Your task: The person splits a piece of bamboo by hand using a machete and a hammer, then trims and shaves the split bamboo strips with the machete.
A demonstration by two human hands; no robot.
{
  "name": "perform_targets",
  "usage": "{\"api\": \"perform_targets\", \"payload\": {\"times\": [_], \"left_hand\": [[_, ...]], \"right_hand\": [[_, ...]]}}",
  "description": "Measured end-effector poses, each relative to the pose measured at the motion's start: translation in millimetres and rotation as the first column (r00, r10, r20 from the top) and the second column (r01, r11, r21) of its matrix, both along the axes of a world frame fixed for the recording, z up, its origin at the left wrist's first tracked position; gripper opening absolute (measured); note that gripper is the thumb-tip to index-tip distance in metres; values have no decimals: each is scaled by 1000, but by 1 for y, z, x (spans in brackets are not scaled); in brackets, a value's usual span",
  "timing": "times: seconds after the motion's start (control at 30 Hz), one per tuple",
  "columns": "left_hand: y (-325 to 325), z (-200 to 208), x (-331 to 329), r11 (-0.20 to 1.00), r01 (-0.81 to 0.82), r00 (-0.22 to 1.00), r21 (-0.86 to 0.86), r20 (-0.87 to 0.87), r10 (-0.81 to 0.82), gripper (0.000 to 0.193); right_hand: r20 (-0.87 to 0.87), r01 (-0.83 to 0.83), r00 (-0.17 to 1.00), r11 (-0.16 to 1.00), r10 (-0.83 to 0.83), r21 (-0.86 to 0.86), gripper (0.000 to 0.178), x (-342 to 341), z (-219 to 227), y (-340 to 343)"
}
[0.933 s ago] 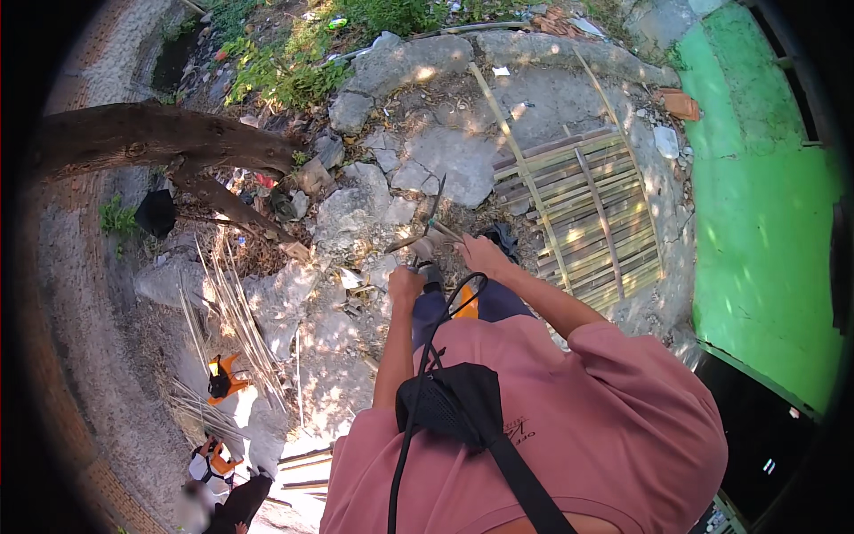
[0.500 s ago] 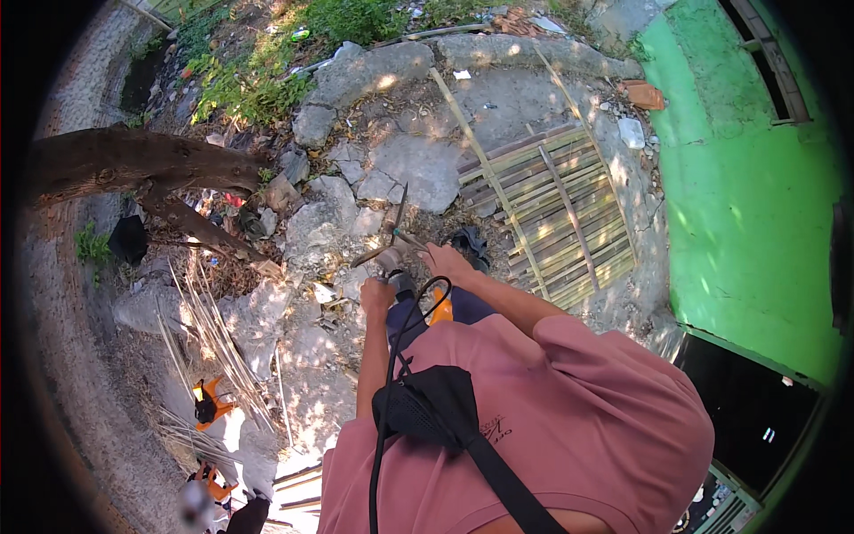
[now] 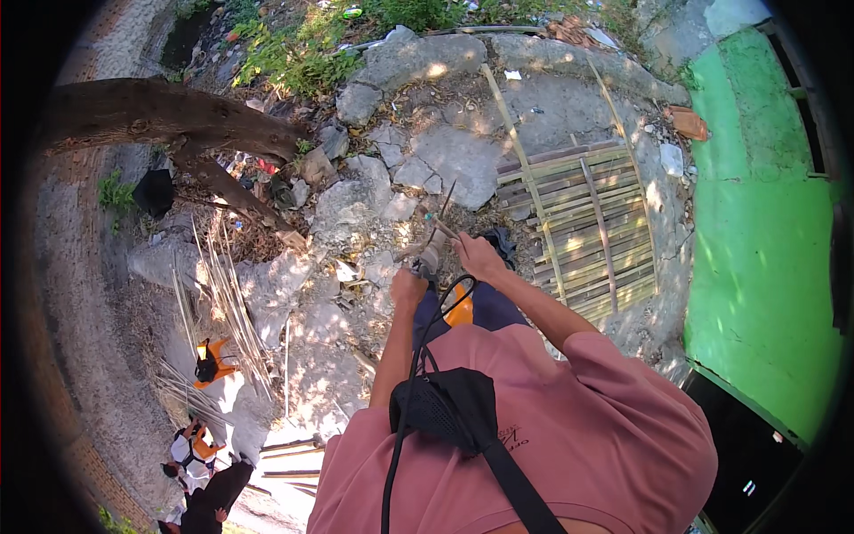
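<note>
Right hand: closed on a stick, which projects ahead-left of the grip. Left hand: near it, curled; contents cannot be told. Dark cloth: just right of the grip. Slatted panel: farther right. Green wall: beyond.

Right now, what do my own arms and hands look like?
Your left hand and right hand look bare, without gloves. Both forearms are uncovered below loose, short, dusty-pink sleeves. A black cable runs down the pink shirt.
</note>
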State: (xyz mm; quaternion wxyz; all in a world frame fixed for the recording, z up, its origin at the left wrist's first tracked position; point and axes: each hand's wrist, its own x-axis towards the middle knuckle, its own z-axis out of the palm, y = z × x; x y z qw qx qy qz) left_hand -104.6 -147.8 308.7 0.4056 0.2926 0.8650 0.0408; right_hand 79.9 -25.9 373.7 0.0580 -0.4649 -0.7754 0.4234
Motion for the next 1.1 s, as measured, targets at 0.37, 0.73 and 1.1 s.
{"api": "perform_targets", "payload": {"times": [0.37,0.73,1.1], "left_hand": [[3,5,9,1000,-20,1000,4,7,20,35],[15,4,11,999,32,999,14,6,-32,32],[16,-3,19,998,64,997,-10,-50,-65,34]], "right_hand": [[47,-9,999,999,7,43,29,25,-19,-9],[-11,21,1000,997,-20,74,28,33,-26,5],[119,62,991,998,-63,11,36,49,-38,6]]}}
